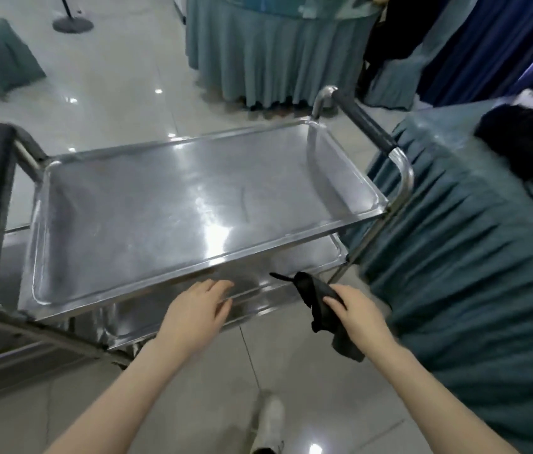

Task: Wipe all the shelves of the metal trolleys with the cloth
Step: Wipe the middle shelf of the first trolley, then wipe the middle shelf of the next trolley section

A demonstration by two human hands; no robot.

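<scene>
Metal trolley [402, 178], two tiers. Top shelf [160, 208] bare, glossy, a few streaks. Lower shelf [320, 257] mostly hidden beneath it. Left hand [196, 309] reaches to the lower shelf's front rim, fingers straight and slightly spread; contact unclear. Right hand [360, 312] grips the bunched black cloth [314, 296], off the metal, near that rim. Likely step: starting the lower shelf. Next: flatten cloth, reach under.
</scene>
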